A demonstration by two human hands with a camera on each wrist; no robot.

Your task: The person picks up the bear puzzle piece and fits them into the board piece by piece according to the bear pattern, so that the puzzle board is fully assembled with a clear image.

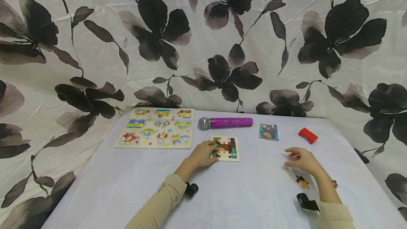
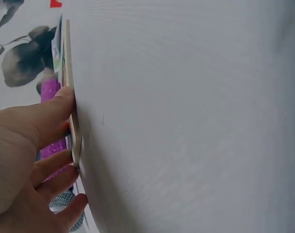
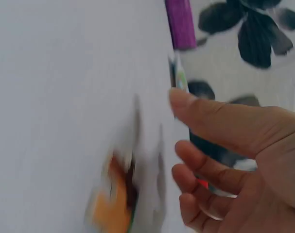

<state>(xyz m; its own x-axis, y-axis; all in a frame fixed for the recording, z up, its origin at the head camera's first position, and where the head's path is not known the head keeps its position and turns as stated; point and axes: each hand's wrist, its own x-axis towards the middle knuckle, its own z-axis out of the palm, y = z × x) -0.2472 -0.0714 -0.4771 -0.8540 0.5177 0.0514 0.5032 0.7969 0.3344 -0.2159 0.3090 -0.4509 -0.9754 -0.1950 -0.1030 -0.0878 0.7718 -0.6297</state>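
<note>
My left hand (image 1: 202, 154) holds the left side of a small wooden jigsaw board (image 1: 234, 154) lying on the table. In the left wrist view its thumb and fingertips touch the edge of the board (image 2: 73, 121). A brown animal picture partly fills the board, with pale gaps in it. My right hand (image 1: 302, 159) hovers over the table on the right, fingers loosely bent and holding nothing. Just below it lies a brown and orange jigsaw piece (image 1: 302, 182), blurred in the right wrist view. Another piece (image 1: 335, 183) is partly hidden behind the right forearm.
Behind the board lies a purple glitter microphone (image 1: 232, 122). A vehicle puzzle board (image 1: 155, 128) is at the back left. Right of the microphone are a bear picture card (image 1: 269, 131) and a red block (image 1: 307, 135). A floral cloth (image 1: 197, 45) hangs behind the white table.
</note>
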